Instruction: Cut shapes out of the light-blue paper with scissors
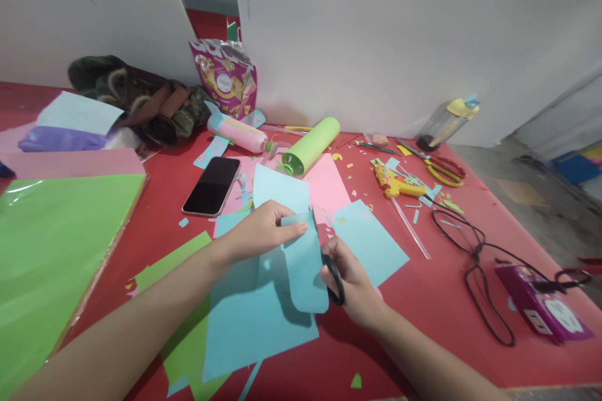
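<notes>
My left hand (pixel 270 232) pinches a piece of light blue paper (pixel 303 276), thumb on top, above the middle of the table. In my right hand (pixel 348 276) is a pair of scissors (pixel 335 282) with black handles, its blades at the right edge of that paper. Part of the blades is hidden by the paper. Under my hands lie a larger blue sheet (pixel 263 332) and a green sheet (pixel 188 326). Another blue sheet (pixel 371 241) rests to the right, over pink paper (pixel 329 182).
Behind my hands are a black phone (pixel 212 186), a green paper-wrapped bottle (pixel 313 145) and a pink one (pixel 239 135). At right lie a yellow glue gun (pixel 395 182), red-and-yellow scissors (pixel 442 169) and a purple power strip (pixel 540 301) with its cord. A clear bottle (pixel 444 125) stands behind.
</notes>
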Motion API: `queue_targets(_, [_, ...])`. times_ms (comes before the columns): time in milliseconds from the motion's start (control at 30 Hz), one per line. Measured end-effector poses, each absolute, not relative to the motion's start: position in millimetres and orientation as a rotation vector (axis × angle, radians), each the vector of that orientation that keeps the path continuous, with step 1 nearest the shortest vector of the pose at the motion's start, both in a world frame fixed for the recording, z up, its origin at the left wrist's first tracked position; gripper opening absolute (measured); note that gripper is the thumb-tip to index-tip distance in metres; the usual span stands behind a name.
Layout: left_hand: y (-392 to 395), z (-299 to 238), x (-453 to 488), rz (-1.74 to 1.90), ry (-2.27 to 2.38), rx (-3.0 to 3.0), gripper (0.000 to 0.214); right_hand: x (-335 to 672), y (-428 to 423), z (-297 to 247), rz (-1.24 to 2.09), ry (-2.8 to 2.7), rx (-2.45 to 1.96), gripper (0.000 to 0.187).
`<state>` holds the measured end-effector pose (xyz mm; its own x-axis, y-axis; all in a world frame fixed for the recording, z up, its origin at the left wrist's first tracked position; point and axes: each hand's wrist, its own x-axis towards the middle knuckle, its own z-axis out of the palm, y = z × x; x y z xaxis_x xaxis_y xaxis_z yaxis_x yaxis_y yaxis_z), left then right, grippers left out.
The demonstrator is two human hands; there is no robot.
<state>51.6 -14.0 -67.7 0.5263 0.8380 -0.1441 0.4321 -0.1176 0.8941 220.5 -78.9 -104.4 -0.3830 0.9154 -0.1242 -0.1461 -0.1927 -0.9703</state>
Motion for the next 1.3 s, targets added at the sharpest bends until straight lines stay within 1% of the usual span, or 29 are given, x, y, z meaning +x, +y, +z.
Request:
queue_targets(300, [-13.3,-68.9,51.3,0.512,1.078,1.725,0.041,219.4,-78.8,-105.5,1.677,-1.23,-0.964,0.038])
queue_targets(667, [-12.2,-68.1,51.0,0.483,1.088,1.694,0.04,218.5,-75.1,-110.2,1.568,-1.165,-1.071,0.032])
queue_targets(767, [-12.4,-67.4,50.5,0.415,1.078,1.7,0.038,219.2,-73.9,-110.2,1.559,-1.108,-0.988,0.037])
queue_targets(867, [-12.9,-67.3,50.1,0.267,1.01,1.74,0.037,220.6,-73.6,-108.3,1.529,-1.104,-0.913,0.041])
queue_targets(1033, [-14.3,-72.1,49.5,0.092,0.889,1.832,0.042,219.6,-73.2,-105.8,1.519,-1.027,-1.01,0.038])
queue_targets(1233, [-13.8,-74.3,50.9,0.092,0.89,1.937,0.05,216.5,-73.4,-104.8,1.5,-0.991,-1.027,0.038])
queue_targets(1300, [-13.4,-73.5,51.6,0.127,0.929,1.961,0.047,216.7,-73.4,-104.4,1.501,-0.987,-1.037,0.037])
